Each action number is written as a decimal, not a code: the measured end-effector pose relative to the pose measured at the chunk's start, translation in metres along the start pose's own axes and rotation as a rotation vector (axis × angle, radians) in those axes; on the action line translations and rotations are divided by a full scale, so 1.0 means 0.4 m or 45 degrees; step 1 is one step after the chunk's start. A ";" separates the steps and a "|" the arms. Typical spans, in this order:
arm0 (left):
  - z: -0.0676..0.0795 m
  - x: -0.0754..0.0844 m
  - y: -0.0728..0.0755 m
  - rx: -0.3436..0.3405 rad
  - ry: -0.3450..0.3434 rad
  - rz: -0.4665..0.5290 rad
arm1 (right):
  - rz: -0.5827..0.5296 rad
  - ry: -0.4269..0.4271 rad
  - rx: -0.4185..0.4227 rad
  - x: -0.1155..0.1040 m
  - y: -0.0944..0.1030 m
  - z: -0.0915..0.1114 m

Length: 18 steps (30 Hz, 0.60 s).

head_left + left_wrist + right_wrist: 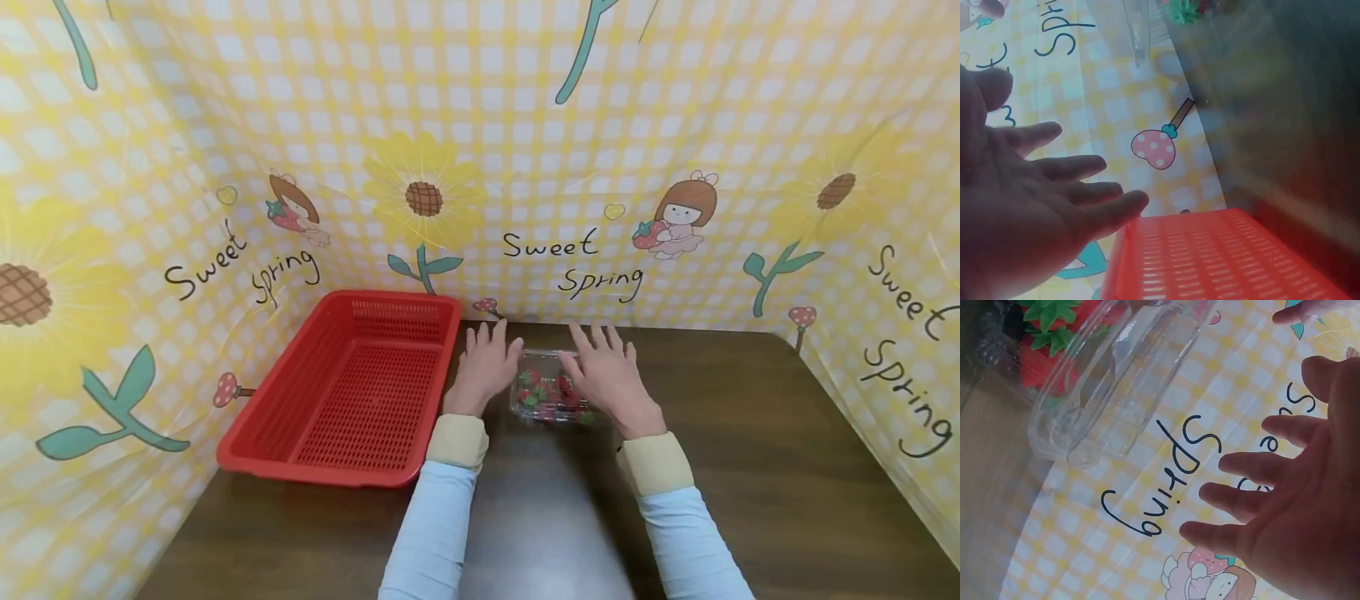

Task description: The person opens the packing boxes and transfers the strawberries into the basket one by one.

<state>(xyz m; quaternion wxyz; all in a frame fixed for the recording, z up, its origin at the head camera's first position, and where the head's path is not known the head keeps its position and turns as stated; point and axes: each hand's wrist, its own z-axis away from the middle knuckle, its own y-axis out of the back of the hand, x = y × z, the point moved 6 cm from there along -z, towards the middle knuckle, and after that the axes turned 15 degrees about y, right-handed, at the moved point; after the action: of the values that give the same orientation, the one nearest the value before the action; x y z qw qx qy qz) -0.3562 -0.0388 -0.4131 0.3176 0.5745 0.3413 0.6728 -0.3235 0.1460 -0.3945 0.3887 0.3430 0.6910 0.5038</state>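
A clear plastic box (538,360) of strawberries (534,379) sits on the table between the two hands. In the right wrist view, its transparent lid (1141,394) and the red berries (1050,362) with green leaves show up close. My left hand (483,364) hovers by the box's left side with straight, spread fingers and nothing in it; in the left wrist view the palm (1022,206) is bare. On the other side, my right hand (611,379) overlaps the box's right part in the head view, fingers extended and spread. The right wrist view shows that hand's fingers apart from the lid.
Left of the box stands a large red slotted basket (322,473), its right wall close beside the left forearm. The brown table (750,500) ends at a yellow checked cloth (480,108) that hangs behind and on both sides.
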 end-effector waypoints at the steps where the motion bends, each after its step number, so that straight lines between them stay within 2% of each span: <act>1: 0.001 -0.001 0.002 0.009 -0.011 0.039 | 0.002 0.009 0.018 -0.002 0.002 -0.001; 6: 0.011 -0.009 0.001 0.041 0.000 0.198 | 0.005 0.072 0.061 -0.007 0.007 0.003; 10: 0.021 -0.022 -0.011 0.052 0.025 0.206 | 0.012 0.152 0.143 -0.015 0.008 0.010; 13: 0.027 -0.035 -0.026 0.031 0.056 0.213 | 0.029 0.251 0.225 -0.025 0.009 0.018; 18: 0.035 -0.057 -0.040 0.013 0.114 0.249 | 0.107 0.478 0.340 -0.048 0.011 0.034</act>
<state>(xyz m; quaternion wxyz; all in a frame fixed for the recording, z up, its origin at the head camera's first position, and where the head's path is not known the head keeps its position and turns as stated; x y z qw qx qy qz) -0.3384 -0.0473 -0.4374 0.2318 0.5761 0.3009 0.7238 -0.3023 0.1363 -0.3891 0.1833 0.3201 0.7968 0.4785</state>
